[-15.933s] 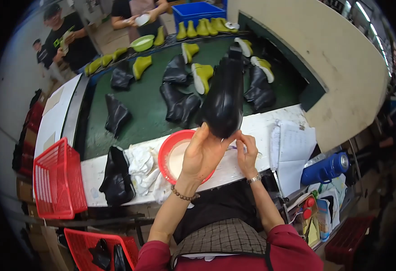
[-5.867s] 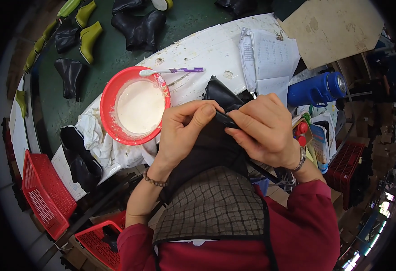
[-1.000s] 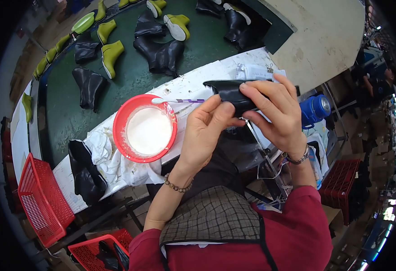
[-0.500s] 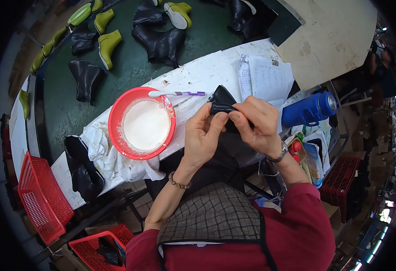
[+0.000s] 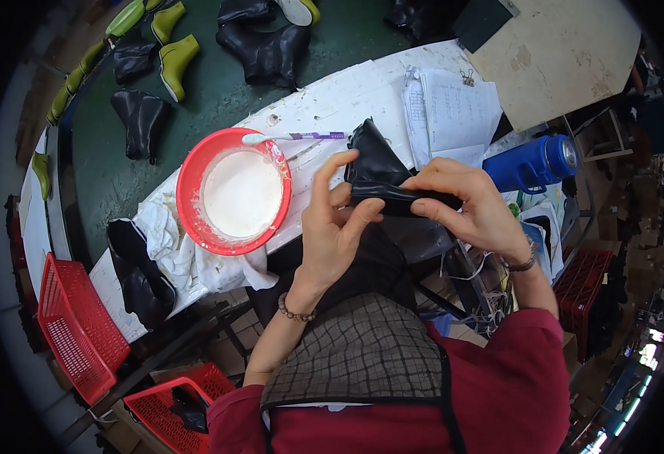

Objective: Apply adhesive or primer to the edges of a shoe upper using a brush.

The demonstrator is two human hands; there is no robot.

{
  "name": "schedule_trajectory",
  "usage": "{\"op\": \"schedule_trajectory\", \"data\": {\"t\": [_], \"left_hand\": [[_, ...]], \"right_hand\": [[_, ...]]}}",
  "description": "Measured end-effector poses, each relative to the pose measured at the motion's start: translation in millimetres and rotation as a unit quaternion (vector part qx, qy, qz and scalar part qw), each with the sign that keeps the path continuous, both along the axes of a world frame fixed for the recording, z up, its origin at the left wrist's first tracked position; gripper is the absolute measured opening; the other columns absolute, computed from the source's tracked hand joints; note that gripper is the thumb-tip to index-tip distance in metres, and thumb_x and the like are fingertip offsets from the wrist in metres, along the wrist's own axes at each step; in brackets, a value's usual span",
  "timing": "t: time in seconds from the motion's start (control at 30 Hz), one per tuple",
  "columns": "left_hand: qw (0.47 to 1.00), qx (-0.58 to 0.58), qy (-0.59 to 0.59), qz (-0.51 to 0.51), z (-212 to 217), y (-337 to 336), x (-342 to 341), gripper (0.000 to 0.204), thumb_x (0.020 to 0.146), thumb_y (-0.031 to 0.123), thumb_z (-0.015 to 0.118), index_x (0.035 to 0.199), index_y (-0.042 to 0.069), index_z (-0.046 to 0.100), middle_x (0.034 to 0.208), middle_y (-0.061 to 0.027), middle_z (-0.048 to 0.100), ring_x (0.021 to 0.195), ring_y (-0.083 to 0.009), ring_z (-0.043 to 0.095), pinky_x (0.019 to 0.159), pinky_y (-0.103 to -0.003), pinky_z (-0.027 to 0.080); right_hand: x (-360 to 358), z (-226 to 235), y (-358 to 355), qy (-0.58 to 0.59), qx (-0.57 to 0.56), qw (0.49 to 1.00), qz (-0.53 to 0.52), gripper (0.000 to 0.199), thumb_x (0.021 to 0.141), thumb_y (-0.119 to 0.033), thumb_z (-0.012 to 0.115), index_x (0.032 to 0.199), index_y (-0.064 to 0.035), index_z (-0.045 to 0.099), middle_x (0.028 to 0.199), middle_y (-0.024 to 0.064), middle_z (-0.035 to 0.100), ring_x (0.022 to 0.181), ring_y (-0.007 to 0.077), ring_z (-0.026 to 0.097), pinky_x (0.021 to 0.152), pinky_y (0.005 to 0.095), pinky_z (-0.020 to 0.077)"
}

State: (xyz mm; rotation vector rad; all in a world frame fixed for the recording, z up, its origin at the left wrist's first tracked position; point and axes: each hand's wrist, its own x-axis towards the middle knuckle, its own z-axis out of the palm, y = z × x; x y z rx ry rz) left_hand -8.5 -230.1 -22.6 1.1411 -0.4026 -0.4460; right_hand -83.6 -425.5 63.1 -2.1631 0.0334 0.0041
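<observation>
A black leather boot upper (image 5: 379,157) is held in front of me over the white bench edge, with a folded strip along its near side. My right hand (image 5: 475,204) pinches that fold between thumb and fingers. At the fold's left end, the thumb and lower fingers of my left hand (image 5: 332,231) grip the leather, while its index finger is raised along the side. A red bowl (image 5: 187,227) of white paste stands left of my hands. Across its right rim lies a purple and white toothbrush (image 5: 294,138).
A white cloth (image 5: 214,274) and a black boot upper (image 5: 139,280) lie left of the bowl. Papers (image 5: 460,113) and a blue flask (image 5: 528,164) are to the right. Black uppers (image 5: 141,121) and yellow-green shoe lasts (image 5: 177,66) rest on the green table. Red baskets (image 5: 82,325) stand lower left.
My right hand has slid right along the fold, away from my left hand. My left index finger has lifted, and more of the upper now shows.
</observation>
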Motion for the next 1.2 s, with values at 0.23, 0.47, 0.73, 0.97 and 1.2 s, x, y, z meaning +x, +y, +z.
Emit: {"op": "schedule_trajectory", "data": {"t": [0.23,0.47,0.73,0.97,1.2], "left_hand": [[0.968,0.165,-0.178,-0.064,-5,5,1,0.034,0.093,0.011,0.072,0.125,0.004,0.065,0.090,-0.0105,0.074,0.070,-0.0127,0.071,0.061,-0.024,0.054],[0.989,0.117,-0.068,-0.052,-19,-2,13,0.022,0.100,0.015,0.065,0.117,0.001,0.070,0.086,-0.0044,0.070,0.070,-0.0109,0.069,0.060,-0.025,0.058],[0.988,0.002,0.148,-0.052,-28,-9,14,0.026,0.103,0.018,0.061,0.119,-0.002,0.068,0.088,-0.0015,0.064,0.080,-0.0081,0.064,0.066,-0.025,0.060],[1.000,-0.003,-0.023,-0.004,-19,-14,11,0.025,0.100,0.013,0.065,0.119,-0.003,0.067,0.103,-0.0058,0.070,0.084,-0.0081,0.064,0.071,-0.023,0.056],[0.999,-0.011,0.018,-0.046,-34,-8,16,0.024,0.101,0.018,0.064,0.119,0.002,0.065,0.104,-0.0019,0.068,0.083,-0.0043,0.056,0.075,-0.021,0.048]], "right_hand": [[3,-23,-22,0.038,-0.053,0.987,0.150,0.027,0.087,-0.017,0.072,0.106,0.0024,0.071,0.086,0.0149,0.061,0.085,0.0343,0.059,0.074,0.0414,0.0464],[14,-19,2,-0.187,-0.299,0.925,0.143,0.027,0.078,-0.006,0.072,0.103,0.0012,0.066,0.088,0.0090,0.055,0.083,0.0268,0.054,0.074,0.0378,0.0428],[27,-20,1,-0.237,-0.380,0.885,0.127,0.036,0.076,-0.010,0.075,0.109,-0.0007,0.065,0.094,0.0072,0.060,0.086,0.0244,0.058,0.080,0.0378,0.0449],[22,-17,16,-0.243,-0.370,0.894,0.065,0.022,0.079,-0.015,0.073,0.097,-0.0059,0.063,0.085,0.0057,0.055,0.082,0.0247,0.057,0.076,0.0363,0.0439],[26,-45,20,-0.242,-0.177,0.954,0.009,0.012,0.081,-0.012,0.076,0.088,-0.0050,0.069,0.072,0.0058,0.055,0.064,0.0243,0.054,0.060,0.0364,0.0393]]}}
